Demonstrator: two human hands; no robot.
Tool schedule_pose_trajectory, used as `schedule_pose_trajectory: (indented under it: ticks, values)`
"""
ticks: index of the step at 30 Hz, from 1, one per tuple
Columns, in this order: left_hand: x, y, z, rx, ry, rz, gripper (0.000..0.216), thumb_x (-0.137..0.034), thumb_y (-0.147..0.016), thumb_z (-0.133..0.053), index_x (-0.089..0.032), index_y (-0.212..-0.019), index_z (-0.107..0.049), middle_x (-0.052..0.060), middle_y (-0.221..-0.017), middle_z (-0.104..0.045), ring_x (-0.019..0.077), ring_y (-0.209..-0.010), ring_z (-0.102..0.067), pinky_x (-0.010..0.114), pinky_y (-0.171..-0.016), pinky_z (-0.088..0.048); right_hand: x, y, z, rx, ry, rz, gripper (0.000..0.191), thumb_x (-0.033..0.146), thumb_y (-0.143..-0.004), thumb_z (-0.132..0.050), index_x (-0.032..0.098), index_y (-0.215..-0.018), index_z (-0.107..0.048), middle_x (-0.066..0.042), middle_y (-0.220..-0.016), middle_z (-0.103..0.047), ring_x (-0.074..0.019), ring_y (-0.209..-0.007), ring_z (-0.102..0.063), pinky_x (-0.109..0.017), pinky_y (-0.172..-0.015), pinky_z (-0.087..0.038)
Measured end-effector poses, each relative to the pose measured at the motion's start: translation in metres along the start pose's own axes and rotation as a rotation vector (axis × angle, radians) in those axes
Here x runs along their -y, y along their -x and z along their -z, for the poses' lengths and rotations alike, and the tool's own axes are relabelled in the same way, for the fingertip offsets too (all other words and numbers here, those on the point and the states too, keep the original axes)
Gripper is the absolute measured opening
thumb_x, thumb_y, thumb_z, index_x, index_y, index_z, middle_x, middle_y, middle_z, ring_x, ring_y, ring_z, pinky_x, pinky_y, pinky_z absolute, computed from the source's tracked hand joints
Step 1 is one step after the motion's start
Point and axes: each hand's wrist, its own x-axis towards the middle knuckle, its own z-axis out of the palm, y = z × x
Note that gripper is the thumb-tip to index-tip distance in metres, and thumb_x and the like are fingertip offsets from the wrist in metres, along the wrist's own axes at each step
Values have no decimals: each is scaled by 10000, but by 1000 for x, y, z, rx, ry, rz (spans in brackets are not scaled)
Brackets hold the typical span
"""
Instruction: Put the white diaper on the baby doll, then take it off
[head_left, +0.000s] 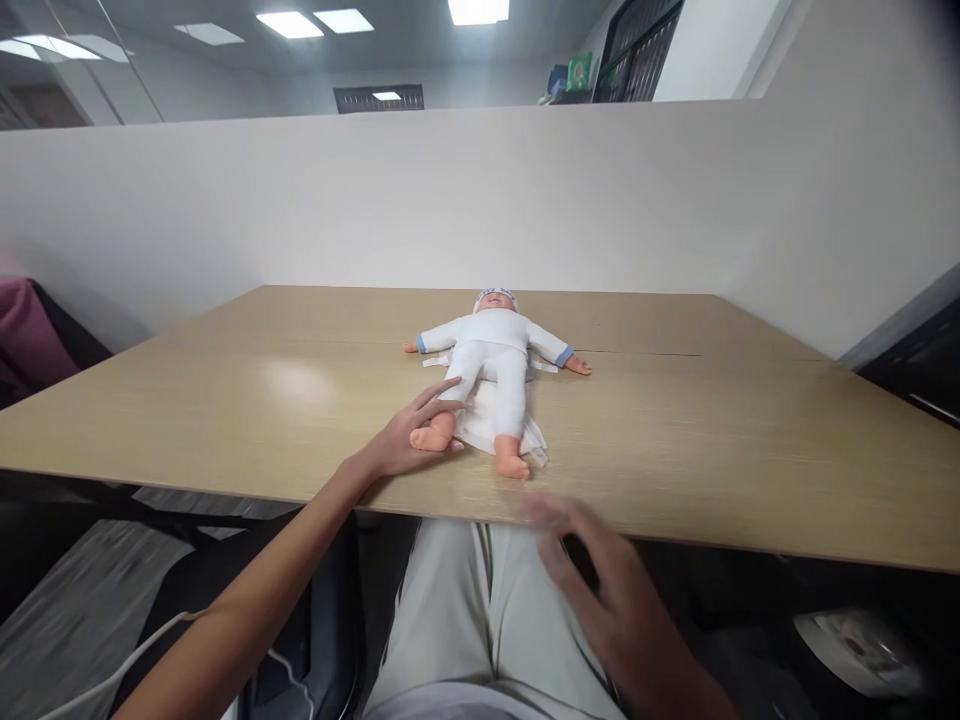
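Observation:
A baby doll [492,365] in a white suit and cap lies on its back on the wooden table [675,440], arms spread, feet toward me. A white cloth [487,425] lies under its legs. My left hand [409,438] rests on the table and holds the doll's lower leg near the bare foot [431,437]. My right hand [600,590] hovers in front of the table's near edge, above my lap, fingers apart and blurred, holding nothing.
A white partition wall [450,190] rises behind the table and along its right side. My legs in light trousers [465,620] are under the near edge. A white cable [142,650] hangs at lower left. A pink object [26,330] sits at far left.

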Motion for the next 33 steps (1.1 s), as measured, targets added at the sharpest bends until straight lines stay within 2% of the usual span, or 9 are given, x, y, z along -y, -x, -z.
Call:
schedule_pose_trajectory:
  ticks: [3, 6, 9, 15, 19, 22, 25, 29, 33]
  values:
    - [-4, -3, -3, -18, 39, -3, 496, -507, -985, -786, -255, -1399, -682, 146, -1817, -374, 348, -1634, -466, 557, -1323, -447, -25, -38, -21, -92, 197, -73, 511, 582, -1078, -609, 213, -1432, -616, -168, -1304, -765, -373, -1210, -701, -539, -1044, -561]
    - [-6, -4, -4, -30, 55, -21, 451, -473, -1007, -761, -244, -1382, -661, 162, -1810, -379, 349, -1643, -454, 560, -1332, -430, -43, -73, -46, -28, 418, -93, 728, 615, -1015, -708, 125, -1525, -538, -211, -1307, -756, -409, -1209, -686, -536, -1030, -524]
    - [-7, -3, -2, -8, 44, -8, 440, -455, -1021, -739, -245, -1395, -641, 172, -1823, -351, 373, -1634, -463, 575, -1313, -450, -43, -93, -57, 33, 546, -70, 739, 495, -1030, -688, 68, -1588, -459, -204, -1212, -784, -385, -1150, -710, -482, -983, -503]
    - [-6, -1, 12, 49, -45, 42, 495, -506, -1018, -747, -317, -1466, -653, 104, -1828, -364, 367, -1533, -586, 549, -1239, -544, -40, -108, -25, 104, 711, -27, 598, 224, -978, -634, 146, -1564, -543, -78, -870, -775, -312, -851, -735, -390, -789, -460]
    - [-5, -1, 20, 43, -62, 47, 517, -515, -1006, -764, -340, -1482, -660, 78, -1809, -405, 373, -1549, -570, 567, -1240, -544, -60, -109, -8, 123, 662, -8, 517, 408, -1003, -734, 159, -1444, -633, -101, -931, -789, -325, -872, -748, -404, -795, -480]
    - [-1, -3, 20, 31, -57, 24, 507, -491, -1004, -768, -338, -1477, -669, 75, -1801, -421, 370, -1536, -584, 559, -1232, -554, -64, -112, -18, 67, 569, -31, 717, 636, -977, -747, 131, -1463, -595, -181, -1153, -800, -384, -1047, -758, -440, -868, -513]
    - [5, -4, 19, 24, -84, -25, 538, -490, -999, -780, -349, -1503, -657, 71, -1793, -438, 363, -1545, -576, 540, -1228, -562, -52, -123, -40, 59, 503, -61, 903, 667, -988, -719, 153, -1657, -397, -201, -1303, -784, -407, -1164, -746, -461, -918, -516]
    - [11, -5, 19, 2, -151, -85, 576, -506, -993, -792, -343, -1526, -648, 82, -1771, -477, 353, -1537, -590, 535, -1249, -549, -33, -141, -57, 157, 547, -121, 912, 535, -984, -734, 128, -1695, -335, -171, -1101, -821, -389, -1020, -763, -444, -863, -485]
    - [22, -5, 28, -28, -237, -179, 590, -466, -989, -811, -333, -1536, -633, 102, -1718, -550, 336, -1485, -645, 524, -1200, -589, -37, -151, -38, 179, 601, -138, 794, 391, -906, -713, 157, -1621, -458, -118, -965, -794, -364, -908, -731, -405, -772, -426]
